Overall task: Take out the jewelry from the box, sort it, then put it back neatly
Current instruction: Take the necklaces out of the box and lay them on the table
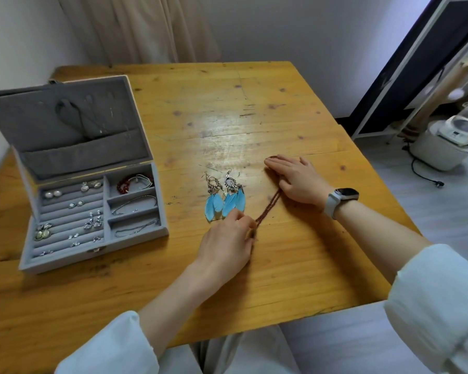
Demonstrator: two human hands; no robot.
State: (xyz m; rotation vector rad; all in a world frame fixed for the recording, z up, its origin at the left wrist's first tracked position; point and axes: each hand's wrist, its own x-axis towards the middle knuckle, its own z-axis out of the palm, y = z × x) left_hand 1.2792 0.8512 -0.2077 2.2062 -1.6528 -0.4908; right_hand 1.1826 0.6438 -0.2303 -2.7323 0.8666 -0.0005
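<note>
The left hand (229, 238), low in the centre of the frame, is curled with thumb and fingertips pinched on the near end of a dark red beaded necklace (268, 207); its knuckles face up and its heel rests on the table (295, 265). The right hand (297, 178), right of centre, lies flat and open, palm down with fingers together pointing to the left of the frame, pressing the far end of the necklace onto the wood; a bit of the strand peeks out past the fingertips. Between the two hands the necklace runs as a doubled strand, stretched diagonally from upper right to lower left. A watch (341, 198) with a pale strap sits on the right wrist, and both forearms come out of rolled light sleeves.

Just left of the necklace, touching neither hand that I can tell, lie two earrings (224, 198) with silver tops and blue feathers, side by side, hooks pointing away.

Well apart, at the left of the frame, stands the grey box (92, 206), lid upright. Its ring rolls on the left hold small earrings and studs; the three compartments on its right hold a red bracelet (123, 184) at the top and thin silver chains below.
</note>
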